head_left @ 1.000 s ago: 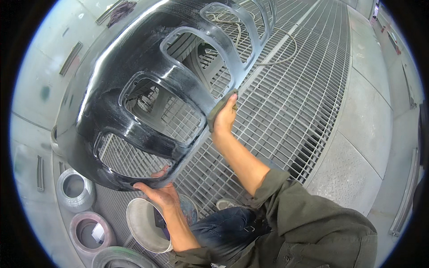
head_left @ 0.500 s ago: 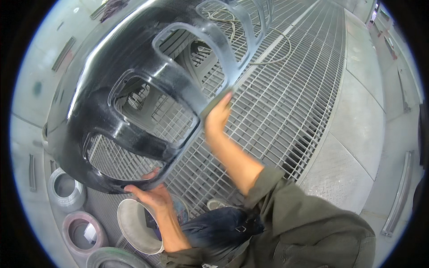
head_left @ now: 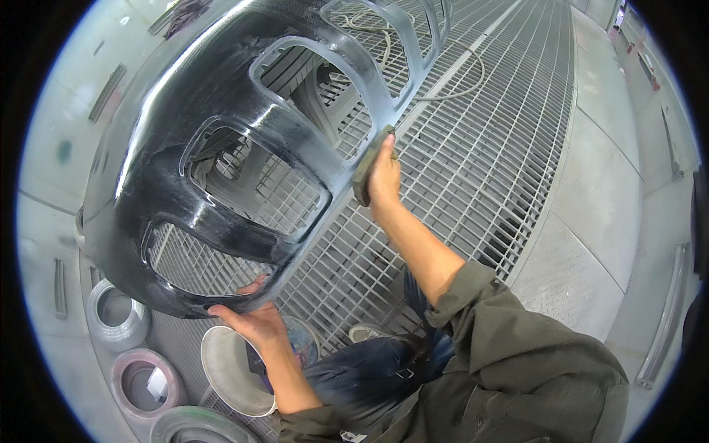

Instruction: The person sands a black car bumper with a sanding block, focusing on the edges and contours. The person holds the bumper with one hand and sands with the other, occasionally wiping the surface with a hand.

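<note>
A large glossy black bumper-like panel with several rounded openings fills the upper left. Whitish, hazy scuffing covers the bars and rim around its openings. At the near end, my left hand grips the panel's lower edge, thumb on the outside and fingertips showing through the nearest opening. My right hand is closed around a grey-green sanding block, which lies along the panel's right-hand rim beside the middle openings. The block's underside is hidden, so its full contact with the rim cannot be seen.
Underfoot is a metal grating floor, with solid plates along its right side. A white bucket stands by my legs. Ring-shaped rolls lie at the lower left. A thin hose curls over the grating beyond the panel.
My right hand has slid the sanding block a little farther along the rim, and the block now shows more of its side. My left hand keeps its hold.
</note>
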Tool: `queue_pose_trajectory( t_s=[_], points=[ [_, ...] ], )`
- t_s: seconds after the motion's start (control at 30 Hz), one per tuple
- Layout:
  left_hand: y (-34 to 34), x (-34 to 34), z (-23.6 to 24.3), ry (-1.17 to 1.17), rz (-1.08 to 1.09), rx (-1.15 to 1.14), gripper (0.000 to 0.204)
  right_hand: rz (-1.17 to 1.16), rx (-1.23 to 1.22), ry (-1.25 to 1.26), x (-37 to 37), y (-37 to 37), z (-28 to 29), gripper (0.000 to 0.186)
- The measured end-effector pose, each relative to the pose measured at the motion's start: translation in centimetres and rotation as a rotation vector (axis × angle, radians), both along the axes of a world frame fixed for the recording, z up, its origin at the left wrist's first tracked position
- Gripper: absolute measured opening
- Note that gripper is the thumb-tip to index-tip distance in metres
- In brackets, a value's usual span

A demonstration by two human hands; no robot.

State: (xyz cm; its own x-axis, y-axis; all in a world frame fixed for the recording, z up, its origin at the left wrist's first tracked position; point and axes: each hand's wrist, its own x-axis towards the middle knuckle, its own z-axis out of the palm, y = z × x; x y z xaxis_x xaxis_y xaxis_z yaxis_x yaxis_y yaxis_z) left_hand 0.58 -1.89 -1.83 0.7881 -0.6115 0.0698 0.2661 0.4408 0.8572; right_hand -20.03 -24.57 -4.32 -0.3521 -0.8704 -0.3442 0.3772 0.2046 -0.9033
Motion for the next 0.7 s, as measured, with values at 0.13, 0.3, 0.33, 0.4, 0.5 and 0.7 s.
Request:
queue_pose_trajectory(
  t_s=[0.13,0.3,0.33,0.4,0.5,0.7],
  points=[
    [0.4,0.7,-0.2,0.005,-0.003,0.011,0.081,0.086,0.157,-0.372,-4.2,4.6,-2.4,0.071],
    [0.6,0.4,0.1,0.055,0.003,-0.004,0.078,0.162,-0.123,-0.632,-6.0,10.1,0.6,0.047],
    [0.6,0.6,0.0,0.049,-0.016,0.000,0.078,0.146,-0.192,-0.670,-6.2,10.4,2.1,0.046],
    [0.9,1.0,-0.3,0.037,-0.049,0.009,0.078,0.065,-0.437,-0.249,-5.8,10.8,2.4,0.045],
    [-0.2,-0.4,0.9,0.028,0.016,0.017,0.082,0.016,-1.083,0.090,-3.1,10.2,2.5,0.046],
    [-0.4,-0.3,0.8,-0.032,-0.028,-0.037,0.077,0.177,-1.211,0.923,2.0,8.7,-1.9,0.066]
  ],
)
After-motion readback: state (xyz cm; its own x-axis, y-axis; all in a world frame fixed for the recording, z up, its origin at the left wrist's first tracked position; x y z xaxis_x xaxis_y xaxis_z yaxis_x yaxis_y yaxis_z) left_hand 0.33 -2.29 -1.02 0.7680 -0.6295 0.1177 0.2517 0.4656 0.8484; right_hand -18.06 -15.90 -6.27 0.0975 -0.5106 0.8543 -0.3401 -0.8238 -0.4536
